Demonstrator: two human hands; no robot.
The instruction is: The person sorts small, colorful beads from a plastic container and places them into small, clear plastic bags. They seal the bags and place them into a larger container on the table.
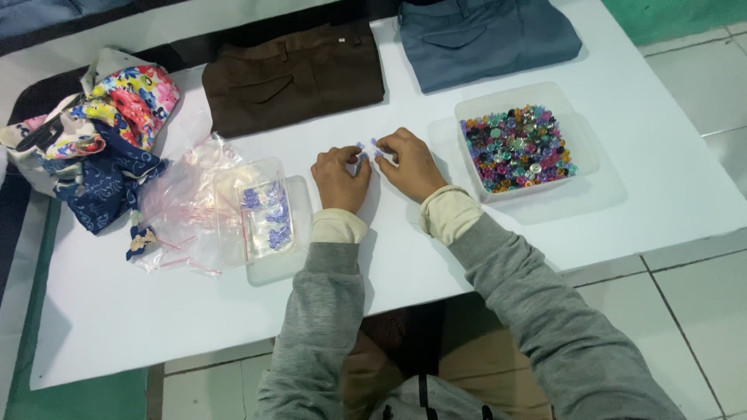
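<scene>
Seen from the head camera, both hands met at the middle of a white tabletop [109, 327]. The left hand [340, 177] and right hand [409, 163] each pinched small purple beads [366, 152] between clenched fingers [383, 148], just above the surface. Keeping the pinch low and wrists resting would steady such tiny pieces. A tray of mixed beads [517, 148] sat just right; a clear box [257, 210] left. The near edge lay close to the forearms; open room remained between.
</scene>
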